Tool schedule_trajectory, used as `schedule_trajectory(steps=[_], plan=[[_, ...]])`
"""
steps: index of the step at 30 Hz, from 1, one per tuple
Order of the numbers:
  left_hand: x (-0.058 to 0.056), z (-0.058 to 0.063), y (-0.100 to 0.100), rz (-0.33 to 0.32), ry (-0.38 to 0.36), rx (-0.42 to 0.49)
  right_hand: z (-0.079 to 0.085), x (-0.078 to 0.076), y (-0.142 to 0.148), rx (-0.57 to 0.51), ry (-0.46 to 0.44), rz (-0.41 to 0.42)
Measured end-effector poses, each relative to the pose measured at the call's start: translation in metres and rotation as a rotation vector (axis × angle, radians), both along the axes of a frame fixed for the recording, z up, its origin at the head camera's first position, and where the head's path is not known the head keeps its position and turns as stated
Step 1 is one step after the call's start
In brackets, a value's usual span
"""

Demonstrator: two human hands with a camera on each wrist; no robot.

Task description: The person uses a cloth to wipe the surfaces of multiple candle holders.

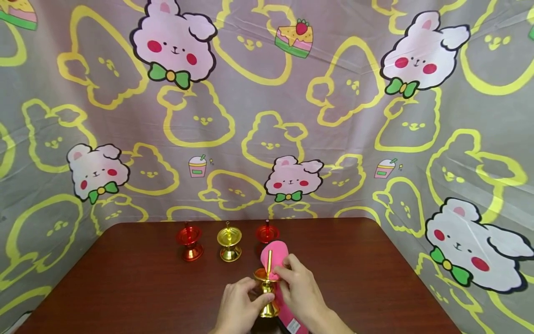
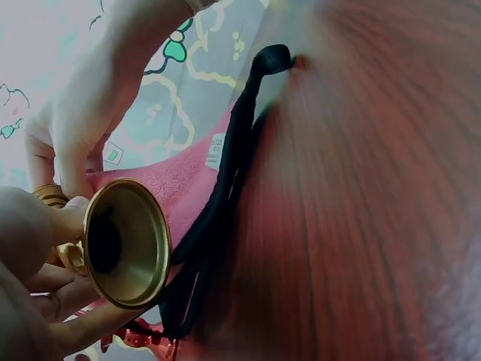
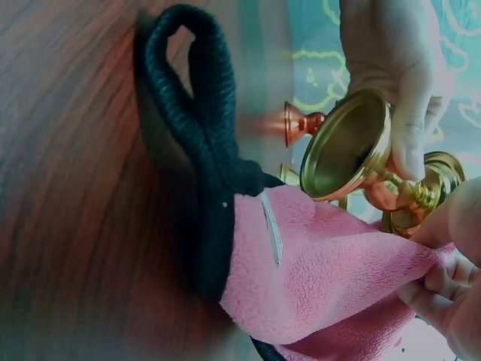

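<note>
My left hand (image 1: 241,304) grips a shiny gold candlestick (image 1: 269,309) by its stem, upright just above the table or on it; I cannot tell which in the head view. Its hollow base (image 2: 139,244) faces the left wrist camera. A thin gold rod stands up from its dish. My right hand (image 1: 303,288) pinches a pink fleecy cloth (image 1: 274,250) at the dish, beside the rod. The cloth has a black edge band (image 3: 218,244), a black loop (image 3: 214,83) and a white label (image 1: 294,326). Part of the dish hides behind my right fingers.
Behind my hands stand a red candlestick (image 1: 193,252), a gold candlestick (image 1: 230,253) and another red candlestick (image 1: 267,232), partly hidden by the cloth. The dark red-brown table (image 1: 137,287) ends at a grey curtain (image 1: 242,102) printed with cartoon rabbits.
</note>
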State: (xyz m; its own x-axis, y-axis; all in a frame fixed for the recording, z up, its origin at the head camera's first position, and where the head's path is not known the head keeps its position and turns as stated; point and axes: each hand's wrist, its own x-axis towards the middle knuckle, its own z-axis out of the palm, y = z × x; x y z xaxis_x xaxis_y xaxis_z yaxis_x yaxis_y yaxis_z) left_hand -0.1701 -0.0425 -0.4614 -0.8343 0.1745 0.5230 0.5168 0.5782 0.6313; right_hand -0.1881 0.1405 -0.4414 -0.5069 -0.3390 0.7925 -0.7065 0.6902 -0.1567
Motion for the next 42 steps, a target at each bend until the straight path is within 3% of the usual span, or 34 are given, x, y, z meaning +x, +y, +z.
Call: schedule_trajectory(steps=[12,18,25,27,29,35,37,39,42], plan=[[-0.005,-0.003,0.008,0.166,0.246,-0.236,0.003,0.008,-0.005,0.051,0.020,-0.099],[-0.012,-0.009,0.008,0.210,0.391,-0.278,0.002,0.012,-0.013,0.066,0.062,-0.110],[-0.016,-0.012,0.005,0.192,0.436,-0.254,0.000,0.008,-0.011,0.052,0.071,-0.084],[-0.016,-0.012,0.004,0.173,0.406,-0.220,0.000,0.006,-0.008,0.025,0.064,-0.070],[-0.014,-0.011,-0.001,0.133,0.319,-0.145,0.000,0.003,-0.007,-0.029,0.044,-0.031],[-0.006,-0.007,-0.013,-0.087,-0.153,0.224,-0.002,-0.006,-0.003,-0.315,-0.103,0.151],[-0.004,-0.006,-0.016,-0.147,-0.266,0.313,-0.002,-0.007,-0.003,-0.392,-0.141,0.198],[-0.003,-0.005,-0.019,-0.207,-0.341,0.376,0.001,-0.006,-0.005,-0.446,-0.166,0.235],[-0.002,-0.003,-0.021,-0.279,-0.398,0.415,0.011,0.000,-0.010,-0.497,-0.178,0.264]])
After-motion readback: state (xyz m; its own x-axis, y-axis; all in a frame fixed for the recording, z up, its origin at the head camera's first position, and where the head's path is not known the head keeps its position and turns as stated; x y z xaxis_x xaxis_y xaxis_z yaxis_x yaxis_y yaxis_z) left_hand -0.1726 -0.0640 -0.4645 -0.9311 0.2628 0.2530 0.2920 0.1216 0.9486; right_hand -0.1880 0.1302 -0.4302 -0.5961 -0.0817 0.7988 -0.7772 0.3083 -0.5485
